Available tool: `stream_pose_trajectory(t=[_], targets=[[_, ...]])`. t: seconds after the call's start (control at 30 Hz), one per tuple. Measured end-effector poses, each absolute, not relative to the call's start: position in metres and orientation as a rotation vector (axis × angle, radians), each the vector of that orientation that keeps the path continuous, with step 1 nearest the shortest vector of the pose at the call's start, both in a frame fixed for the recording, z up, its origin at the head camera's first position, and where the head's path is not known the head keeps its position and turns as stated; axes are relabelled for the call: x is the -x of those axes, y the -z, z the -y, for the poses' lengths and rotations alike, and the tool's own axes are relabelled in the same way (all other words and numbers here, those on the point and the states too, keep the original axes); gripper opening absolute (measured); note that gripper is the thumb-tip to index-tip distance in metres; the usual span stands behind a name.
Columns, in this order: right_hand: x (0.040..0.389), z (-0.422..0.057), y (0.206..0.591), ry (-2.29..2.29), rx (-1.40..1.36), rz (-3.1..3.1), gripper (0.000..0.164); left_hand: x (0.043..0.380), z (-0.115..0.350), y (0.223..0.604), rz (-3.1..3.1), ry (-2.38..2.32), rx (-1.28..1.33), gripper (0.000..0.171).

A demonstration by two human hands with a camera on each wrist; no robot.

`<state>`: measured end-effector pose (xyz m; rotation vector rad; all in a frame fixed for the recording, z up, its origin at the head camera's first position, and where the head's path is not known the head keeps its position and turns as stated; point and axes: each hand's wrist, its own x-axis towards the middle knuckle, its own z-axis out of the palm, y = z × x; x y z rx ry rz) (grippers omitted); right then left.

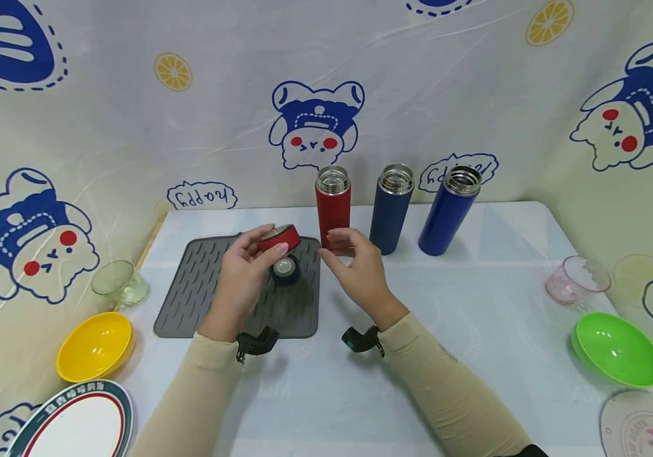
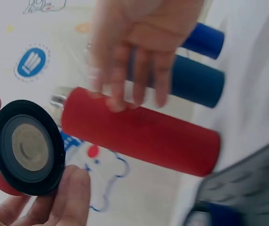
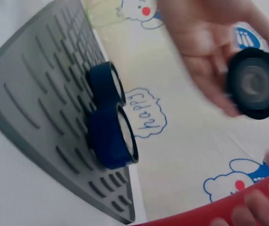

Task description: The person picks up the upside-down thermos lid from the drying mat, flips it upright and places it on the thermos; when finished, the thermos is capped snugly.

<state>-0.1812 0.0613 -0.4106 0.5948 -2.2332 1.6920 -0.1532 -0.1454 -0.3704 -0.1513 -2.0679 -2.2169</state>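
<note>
My left hand [image 1: 240, 279] pinches a red bottle lid [image 1: 282, 237] between thumb and fingers above the grey drying mat [image 1: 189, 304]. The lid's black underside shows in the left wrist view. My right hand [image 1: 365, 273] is at the front of the open red bottle [image 1: 333, 197], fingers loosely bent; whether they touch it I cannot tell. To the right stand an open dark blue bottle [image 1: 390, 219] and an open bright blue bottle [image 1: 446, 219]. Two blue lids, a nearer one [image 3: 113, 136] and a farther one [image 3: 103, 84], rest on the mat.
At the left are a greenish glass [image 1: 120, 283], a yellow bowl [image 1: 94, 346] and a rimmed plate [image 1: 80, 425]. The right side holds a pink glass [image 1: 577, 280], a green bowl [image 1: 617, 349] and a pale plate [image 1: 646, 422]. A printed sheet hangs behind the table.
</note>
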Motion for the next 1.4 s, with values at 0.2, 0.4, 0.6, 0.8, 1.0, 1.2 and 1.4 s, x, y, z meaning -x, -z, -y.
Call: stream_pose_trajectory(t=[0.2,0.4,0.6,0.8,1.0,1.2,1.4], targets=[[0.184,-0.063,0.411,-1.509,-0.382,2.245,0.048,0.161,0.130,0.321,2.134,1.951,0.271,0.060],[0.188,-0.061,0.414,-1.482,-0.289,2.306,0.062,0.182,0.117,0.303,2.105,1.893,0.379,0.059],[0.200,-0.057,0.418,-1.507,-0.271,2.356,0.075,0.209,0.104,0.299,2.089,1.873,0.449,0.060],[0.218,-0.053,0.425,-1.507,-0.143,2.418,0.086,0.225,0.092,0.294,2.146,1.836,0.464,0.062],[0.232,-0.046,0.434,-1.536,-0.182,2.386,0.083,0.238,0.091,0.299,2.216,1.781,0.434,0.063],[0.236,-0.044,0.440,-1.552,-0.269,2.365,0.072,0.258,0.093,0.318,2.258,1.774,0.412,0.071],[0.236,-0.052,0.440,-1.570,-0.279,2.330,0.068,0.269,0.087,0.324,2.272,1.787,0.469,0.077]])
